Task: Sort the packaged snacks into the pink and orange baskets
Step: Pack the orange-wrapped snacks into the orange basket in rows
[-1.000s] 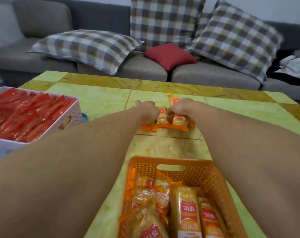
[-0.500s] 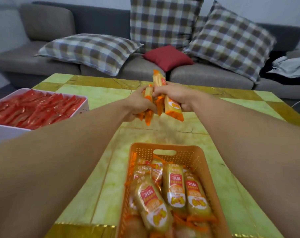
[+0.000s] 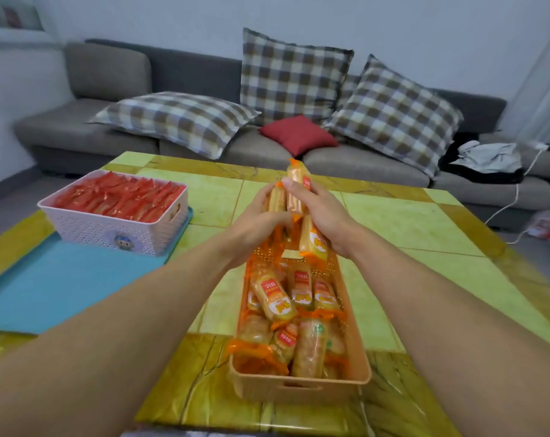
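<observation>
Head view: left hand (image 3: 261,212) and right hand (image 3: 324,212) both grasp orange snack packs (image 3: 311,241), maybe three, above orange basket (image 3: 355,370).

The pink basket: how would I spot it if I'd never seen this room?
Find the yellow-green marble table before the grey sofa. At its left side lies a blue tray, and the pink basket stands on the tray's far end. Unlike the orange basket of yellow packets, it is pale, has a cartoon sticker and holds red packets.

A green-and-yellow marble table (image 3: 402,216) bears a teal tray (image 3: 62,285) and an orange basket (image 3: 358,367).
</observation>
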`<action>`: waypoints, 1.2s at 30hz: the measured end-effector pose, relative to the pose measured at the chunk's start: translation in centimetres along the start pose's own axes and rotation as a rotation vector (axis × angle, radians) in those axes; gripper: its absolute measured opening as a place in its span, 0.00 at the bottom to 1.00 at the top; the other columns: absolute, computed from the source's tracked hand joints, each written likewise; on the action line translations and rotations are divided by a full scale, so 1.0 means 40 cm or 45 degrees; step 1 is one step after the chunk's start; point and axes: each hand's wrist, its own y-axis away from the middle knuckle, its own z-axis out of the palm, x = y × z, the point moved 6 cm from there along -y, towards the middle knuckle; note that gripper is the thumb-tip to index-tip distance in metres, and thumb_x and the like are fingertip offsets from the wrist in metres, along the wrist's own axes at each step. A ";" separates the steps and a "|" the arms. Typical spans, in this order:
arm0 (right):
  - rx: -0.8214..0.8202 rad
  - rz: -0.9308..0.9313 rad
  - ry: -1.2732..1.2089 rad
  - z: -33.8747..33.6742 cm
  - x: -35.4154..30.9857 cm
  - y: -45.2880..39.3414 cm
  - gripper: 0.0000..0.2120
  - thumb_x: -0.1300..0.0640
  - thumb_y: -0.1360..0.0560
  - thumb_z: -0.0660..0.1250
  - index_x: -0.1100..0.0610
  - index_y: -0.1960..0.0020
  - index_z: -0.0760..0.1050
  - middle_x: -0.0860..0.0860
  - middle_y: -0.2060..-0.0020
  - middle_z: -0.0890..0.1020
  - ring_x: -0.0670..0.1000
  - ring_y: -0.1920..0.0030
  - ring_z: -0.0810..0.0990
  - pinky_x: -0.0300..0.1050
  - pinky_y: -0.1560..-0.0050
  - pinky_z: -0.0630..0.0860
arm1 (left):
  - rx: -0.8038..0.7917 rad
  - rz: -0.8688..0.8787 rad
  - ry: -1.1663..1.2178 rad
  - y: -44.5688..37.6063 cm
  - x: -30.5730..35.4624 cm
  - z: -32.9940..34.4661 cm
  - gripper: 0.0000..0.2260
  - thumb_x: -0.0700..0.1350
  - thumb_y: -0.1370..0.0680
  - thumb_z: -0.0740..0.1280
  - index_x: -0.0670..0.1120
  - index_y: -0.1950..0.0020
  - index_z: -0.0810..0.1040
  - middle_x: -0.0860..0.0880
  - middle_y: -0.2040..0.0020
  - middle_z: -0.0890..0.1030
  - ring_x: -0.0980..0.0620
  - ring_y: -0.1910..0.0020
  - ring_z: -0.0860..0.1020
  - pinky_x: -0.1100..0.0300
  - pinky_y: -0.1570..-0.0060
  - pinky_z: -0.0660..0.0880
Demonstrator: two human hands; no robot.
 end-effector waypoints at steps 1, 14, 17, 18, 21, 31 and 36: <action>0.030 -0.007 -0.012 0.001 -0.002 0.036 0.19 0.38 0.29 0.73 0.48 0.44 0.82 0.50 0.51 0.88 0.54 0.49 0.87 0.59 0.41 0.80 | -0.004 0.016 -0.019 0.026 -0.003 0.005 0.38 0.39 0.36 0.70 0.58 0.27 0.67 0.44 0.43 0.83 0.45 0.48 0.84 0.47 0.51 0.82; 0.281 0.276 0.753 -0.037 0.101 0.339 0.43 0.28 0.24 0.57 0.48 0.18 0.51 0.53 0.21 0.62 0.59 0.22 0.61 0.58 0.24 0.61 | -0.200 0.146 -1.334 0.281 -0.123 0.066 0.53 0.74 0.38 0.68 0.67 0.21 0.41 0.46 0.17 0.45 0.44 0.18 0.42 0.41 0.22 0.47; 0.234 0.179 0.556 -0.046 0.115 0.328 0.45 0.34 0.23 0.65 0.41 0.18 0.40 0.47 0.18 0.54 0.53 0.20 0.57 0.57 0.23 0.60 | -0.155 0.171 -1.233 0.292 -0.111 0.072 0.49 0.77 0.34 0.65 0.68 0.20 0.44 0.48 0.17 0.47 0.48 0.18 0.42 0.40 0.22 0.48; 0.232 0.101 0.554 -0.042 0.120 0.318 0.42 0.37 0.22 0.65 0.40 0.18 0.42 0.46 0.19 0.55 0.51 0.20 0.56 0.55 0.23 0.60 | -0.126 0.184 -1.189 0.287 -0.116 0.072 0.48 0.79 0.34 0.62 0.67 0.20 0.44 0.51 0.17 0.48 0.50 0.18 0.42 0.41 0.21 0.48; 0.276 -0.067 0.571 -0.027 0.124 0.301 0.30 0.38 0.20 0.62 0.41 0.21 0.56 0.47 0.23 0.64 0.51 0.24 0.64 0.53 0.25 0.63 | -0.029 0.174 -0.948 0.275 -0.117 0.064 0.39 0.78 0.27 0.48 0.65 0.19 0.46 0.59 0.18 0.52 0.56 0.19 0.45 0.44 0.21 0.47; 0.268 0.038 0.925 0.022 0.115 0.324 0.26 0.39 0.17 0.50 0.46 0.22 0.58 0.52 0.31 0.76 0.58 0.33 0.74 0.60 0.32 0.69 | 0.124 0.140 -0.739 0.193 -0.096 0.045 0.21 0.61 0.17 0.56 0.56 0.26 0.71 0.54 0.27 0.73 0.53 0.28 0.69 0.59 0.31 0.63; 0.187 0.187 0.520 -0.025 0.118 0.299 0.28 0.40 0.20 0.60 0.42 0.22 0.60 0.44 0.38 0.78 0.47 0.42 0.79 0.49 0.40 0.73 | 0.181 0.030 -0.698 0.180 -0.080 0.046 0.16 0.57 0.19 0.63 0.47 0.51 0.81 0.52 0.59 0.81 0.51 0.57 0.77 0.52 0.49 0.73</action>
